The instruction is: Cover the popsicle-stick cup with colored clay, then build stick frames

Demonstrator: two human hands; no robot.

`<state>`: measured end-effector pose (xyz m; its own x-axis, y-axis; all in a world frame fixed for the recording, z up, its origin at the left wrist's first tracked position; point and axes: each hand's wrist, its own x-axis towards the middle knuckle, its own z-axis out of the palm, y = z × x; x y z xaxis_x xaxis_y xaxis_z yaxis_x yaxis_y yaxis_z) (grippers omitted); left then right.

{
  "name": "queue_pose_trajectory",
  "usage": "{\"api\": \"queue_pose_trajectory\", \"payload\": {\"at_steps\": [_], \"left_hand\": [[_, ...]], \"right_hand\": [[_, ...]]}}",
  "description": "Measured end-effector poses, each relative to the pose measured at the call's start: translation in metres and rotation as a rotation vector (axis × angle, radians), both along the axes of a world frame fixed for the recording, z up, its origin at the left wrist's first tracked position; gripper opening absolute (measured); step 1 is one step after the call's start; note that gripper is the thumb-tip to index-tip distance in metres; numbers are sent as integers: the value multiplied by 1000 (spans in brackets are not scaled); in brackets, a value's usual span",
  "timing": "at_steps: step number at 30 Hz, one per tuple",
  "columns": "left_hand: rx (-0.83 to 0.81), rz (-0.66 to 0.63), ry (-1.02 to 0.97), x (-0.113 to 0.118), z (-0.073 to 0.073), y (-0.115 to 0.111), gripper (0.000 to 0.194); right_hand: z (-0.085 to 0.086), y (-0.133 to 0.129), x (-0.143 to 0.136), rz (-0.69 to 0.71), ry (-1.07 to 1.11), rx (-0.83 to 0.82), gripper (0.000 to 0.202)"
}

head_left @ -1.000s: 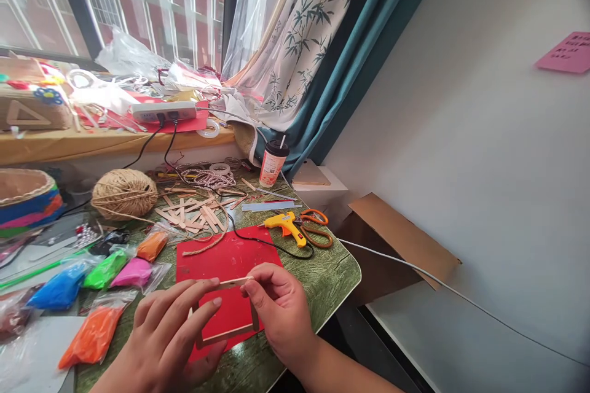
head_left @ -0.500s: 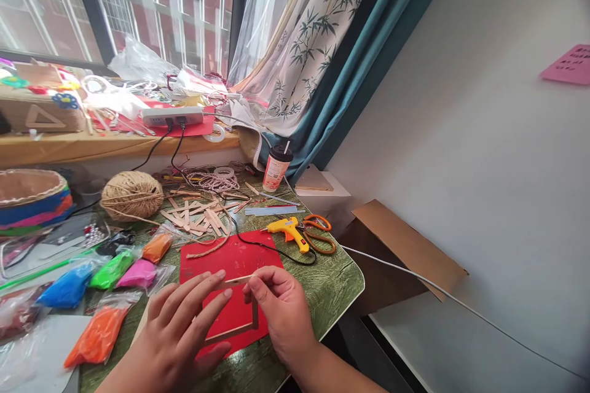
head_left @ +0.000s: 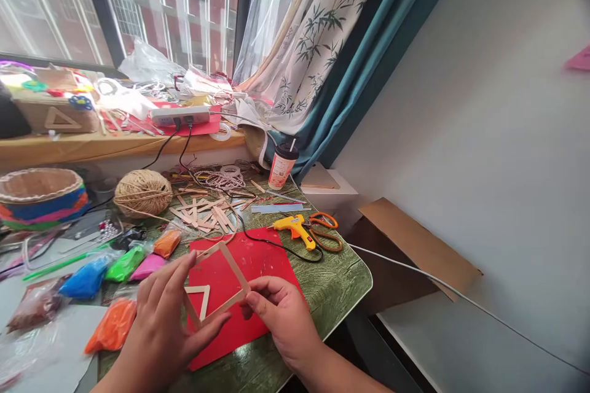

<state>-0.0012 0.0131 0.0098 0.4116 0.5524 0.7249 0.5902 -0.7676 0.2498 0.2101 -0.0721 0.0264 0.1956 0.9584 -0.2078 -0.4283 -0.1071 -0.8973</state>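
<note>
A square frame of flat wooden craft sticks (head_left: 234, 265) is tilted up above the red sheet (head_left: 271, 264). My right hand (head_left: 281, 313) pinches its lower right corner between thumb and fingers. Around the frame's left side is my left hand (head_left: 157, 319), fingers at the upper edge and thumb along the lower one; part of that side is hidden behind it. Through the frame, joined pale sticks (head_left: 204, 302) show on the red sheet, partly covered. A yellow glue gun (head_left: 295, 230) lies beyond the right hand, against orange-handled scissors (head_left: 326, 234).
Loose craft sticks (head_left: 207, 214) lie behind the sheet, beside a ball of twine (head_left: 142, 193). Bags of coloured clay (head_left: 113, 325) and a painted basket (head_left: 43, 209) fill the left. A lidded cup (head_left: 282, 167) stands at the back. The glue gun's black cord crosses the table.
The frame has been turned and tilted up, so its square opening now shows. My left hand has closed in around its left side. The view has shifted slightly left.
</note>
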Motion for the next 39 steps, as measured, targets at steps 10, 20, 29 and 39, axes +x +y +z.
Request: {"api": "queue_pose_trajectory", "payload": {"at_steps": [10, 20, 29, 39], "left_hand": [[34, -28, -29, -3, -4, 2, 101], [9, 2, -59, -1, -6, 2, 102], [-26, 40, -57, -2, -5, 3, 102], [-56, 32, -39, -8, -9, 6, 104]], "right_hand": [[7, 2, -16, -70, 52, 32, 45], [10, 2, -16, -50, 123, 25, 44], [11, 3, -16, -32, 114, 36, 44], [7, 4, -23, -88, 105, 52, 44]]}}
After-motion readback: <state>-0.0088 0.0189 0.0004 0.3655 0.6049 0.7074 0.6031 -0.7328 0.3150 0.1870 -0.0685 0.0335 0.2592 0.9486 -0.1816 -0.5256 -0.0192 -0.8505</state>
